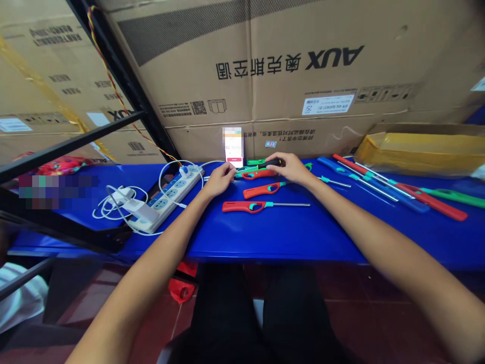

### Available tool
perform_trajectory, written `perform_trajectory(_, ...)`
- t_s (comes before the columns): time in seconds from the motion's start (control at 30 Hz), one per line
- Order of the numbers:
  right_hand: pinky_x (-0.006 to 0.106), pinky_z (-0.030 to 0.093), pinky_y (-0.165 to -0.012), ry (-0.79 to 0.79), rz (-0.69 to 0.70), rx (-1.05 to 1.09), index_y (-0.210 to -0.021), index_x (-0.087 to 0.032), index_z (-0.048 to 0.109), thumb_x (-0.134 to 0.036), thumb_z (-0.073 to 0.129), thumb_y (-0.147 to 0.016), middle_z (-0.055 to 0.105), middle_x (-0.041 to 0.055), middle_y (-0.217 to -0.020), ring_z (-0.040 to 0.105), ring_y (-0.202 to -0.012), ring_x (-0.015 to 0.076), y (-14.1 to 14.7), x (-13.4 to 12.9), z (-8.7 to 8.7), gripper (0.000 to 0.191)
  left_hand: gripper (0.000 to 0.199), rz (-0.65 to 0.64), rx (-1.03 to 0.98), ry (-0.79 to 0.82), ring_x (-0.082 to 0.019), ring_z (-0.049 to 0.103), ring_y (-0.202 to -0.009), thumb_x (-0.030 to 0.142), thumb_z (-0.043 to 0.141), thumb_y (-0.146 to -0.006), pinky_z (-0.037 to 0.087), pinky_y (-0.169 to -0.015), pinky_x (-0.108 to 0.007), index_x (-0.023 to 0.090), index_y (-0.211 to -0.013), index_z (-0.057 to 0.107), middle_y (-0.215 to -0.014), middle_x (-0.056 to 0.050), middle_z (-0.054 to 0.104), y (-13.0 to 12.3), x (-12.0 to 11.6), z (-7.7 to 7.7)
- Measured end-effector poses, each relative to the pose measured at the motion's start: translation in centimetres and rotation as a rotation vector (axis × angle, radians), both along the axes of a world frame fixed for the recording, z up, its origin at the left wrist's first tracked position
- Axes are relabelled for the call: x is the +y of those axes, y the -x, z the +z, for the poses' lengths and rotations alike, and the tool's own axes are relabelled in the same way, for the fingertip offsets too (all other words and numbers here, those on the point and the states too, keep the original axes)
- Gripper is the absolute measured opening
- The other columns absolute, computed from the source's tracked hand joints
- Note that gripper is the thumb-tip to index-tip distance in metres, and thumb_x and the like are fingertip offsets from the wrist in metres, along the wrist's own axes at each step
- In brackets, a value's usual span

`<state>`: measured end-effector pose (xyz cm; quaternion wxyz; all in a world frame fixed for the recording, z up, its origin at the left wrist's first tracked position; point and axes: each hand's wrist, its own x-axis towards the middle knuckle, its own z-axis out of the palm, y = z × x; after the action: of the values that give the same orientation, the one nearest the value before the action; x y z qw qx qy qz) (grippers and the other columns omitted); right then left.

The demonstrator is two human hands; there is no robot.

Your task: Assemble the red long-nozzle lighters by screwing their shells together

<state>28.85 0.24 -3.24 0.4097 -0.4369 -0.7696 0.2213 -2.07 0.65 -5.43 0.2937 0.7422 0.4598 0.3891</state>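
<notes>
My right hand (290,168) is closed around the black handle of a screwdriver (273,163), whose thin shaft points left. My left hand (221,179) has its fingers pinched together by the screwdriver's tip; what they hold is too small to make out. Just beneath the screwdriver lies a red lighter (257,175) with green parts, partly covered by my right hand. A green lighter (255,162) shows behind. Closer to me, a second red lighter (261,190) and a long-necked red lighter (242,207) lie on the blue table (273,237).
On the right lie several long lighters, including a red one (435,199). A taped carton (420,151) stands behind them. At left are a white power strip (172,194) with cables and a black rack post (125,71). A lit phone (234,146) leans against a large box (189,60).
</notes>
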Motion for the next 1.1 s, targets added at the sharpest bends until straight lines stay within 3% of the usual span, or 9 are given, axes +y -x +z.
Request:
perform_trajectory(0.13, 0.043, 0.056, -0.087, 0.045, 0.011, 0.018, -0.105, -0.025, 0.085, -0.033, 0.085, -0.087, 0.085, 0.0068, -0.110, 0.073, -0.096, 0.0279, -0.06, 0.19, -0.23, 0.019, 0.019, -0.013, 0.027, -0.002, -0.017, 0.054, -0.066, 0.033, 0.058, -0.103, 0.043, -0.066, -0.030, 0.023, -0.087, 0.055, -0.072, 0.001, 0.063, -0.04, 0.01, -0.13)
perform_trajectory(0.57, 0.039, 0.051, -0.072, 0.088, -0.012, 0.029, -0.109, -0.025, 0.087, -0.040, 0.087, -0.087, 0.083, 0.0056, -0.093, 0.071, -0.085, 0.0262, -0.04, 0.05, -0.35, 0.027, 0.022, 0.007, 0.010, -0.025, -0.017, 0.053, -0.067, 0.035, 0.055, -0.107, 0.042, -0.066, -0.029, 0.023, -0.088, 0.055, -0.072, 0.001, 0.061, 0.08, 0.05, -0.15)
perform_trajectory(0.83, 0.039, 0.056, -0.071, 0.149, 0.050, 0.084, -0.101, -0.024, 0.085, -0.052, 0.083, -0.092, 0.081, 0.0050, -0.081, 0.072, -0.070, 0.0220, 0.37, -0.54, -0.15, 0.029, 0.024, -0.040, -0.054, -0.059, -0.017, 0.053, -0.067, 0.043, 0.066, -0.103, 0.042, -0.066, -0.030, 0.022, -0.092, 0.061, -0.073, 0.001, 0.062, -0.15, -0.30, 0.11)
perform_trajectory(1.1, 0.038, 0.056, -0.067, 0.147, 0.052, 0.115, -0.099, -0.024, 0.085, -0.057, 0.082, -0.092, 0.080, 0.0065, -0.081, 0.072, -0.068, 0.0209, 0.29, -0.53, -0.07, 0.034, 0.014, 0.059, -0.108, -0.081, -0.017, 0.057, -0.067, 0.032, 0.064, -0.103, 0.045, -0.067, -0.030, 0.022, -0.093, 0.062, -0.072, 0.001, 0.064, -0.19, -0.20, 0.21)
